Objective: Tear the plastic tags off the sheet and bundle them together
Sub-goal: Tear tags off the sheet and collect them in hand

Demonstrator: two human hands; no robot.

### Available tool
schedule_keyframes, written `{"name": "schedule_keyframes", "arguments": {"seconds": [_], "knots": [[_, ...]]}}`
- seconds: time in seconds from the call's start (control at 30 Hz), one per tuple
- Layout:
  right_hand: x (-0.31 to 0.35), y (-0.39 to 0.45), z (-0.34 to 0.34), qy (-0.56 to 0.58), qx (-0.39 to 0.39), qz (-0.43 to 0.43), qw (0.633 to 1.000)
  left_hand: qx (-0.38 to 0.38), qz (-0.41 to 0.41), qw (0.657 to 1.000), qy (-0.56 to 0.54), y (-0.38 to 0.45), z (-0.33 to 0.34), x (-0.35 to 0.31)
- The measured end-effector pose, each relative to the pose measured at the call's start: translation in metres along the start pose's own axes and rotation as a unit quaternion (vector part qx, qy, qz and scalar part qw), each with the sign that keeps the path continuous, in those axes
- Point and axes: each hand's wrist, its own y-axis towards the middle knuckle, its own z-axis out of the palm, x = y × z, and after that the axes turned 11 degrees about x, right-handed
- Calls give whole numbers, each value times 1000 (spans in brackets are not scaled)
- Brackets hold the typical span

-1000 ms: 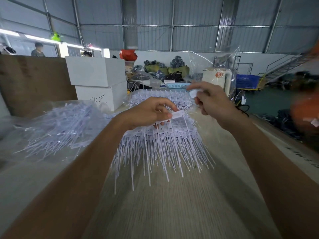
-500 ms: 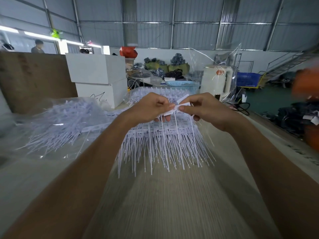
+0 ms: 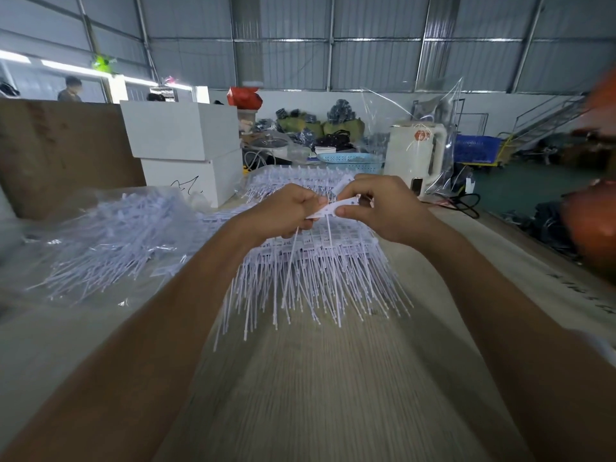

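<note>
A sheet of white plastic tags (image 3: 320, 261) lies on the wooden table (image 3: 333, 395), its long thin tails fanning toward me. Above the sheet, my left hand (image 3: 286, 211) grips one end of a short strip of tags (image 3: 333, 208). My right hand (image 3: 383, 208) pinches the other end of the same strip between thumb and fingers. A few tails hang from the strip down over the sheet. The two hands are close together, almost touching.
A clear bag of loose tags (image 3: 110, 241) lies to the left. More tag sheets (image 3: 300, 181) are piled behind my hands. Two stacked white boxes (image 3: 186, 155), a brown board (image 3: 56, 155) and a white appliance (image 3: 416, 155) stand at the back.
My right hand came down from its raised position and joined my left hand on the tag strip. Since then both hands hold the strip over the sheet with little movement.
</note>
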Motion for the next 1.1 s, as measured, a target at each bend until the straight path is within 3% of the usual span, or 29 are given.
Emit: {"name": "schedule_keyframes", "arguments": {"seconds": [0.43,0.57,0.63,0.73,0.87,0.97,1.1], "knots": [[4,0,5,-111,-22,-67,991,26,0,1000,-17,-3,-5,0],[-6,4,7,-128,-104,63,984,108,14,994,5,-10,-1,-8],[-18,2,0,-85,-156,138,975,127,30,990,45,-10,5,-17],[-32,-4,-10,79,-183,200,959,87,55,992,69,-5,9,-27],[-30,-5,-8,257,-189,199,927,78,54,992,81,-4,5,-24],[-24,-1,-5,264,-177,182,930,53,58,994,77,-6,-3,-16],[-18,0,0,190,-174,145,955,58,63,993,77,-6,-9,-8]]}}
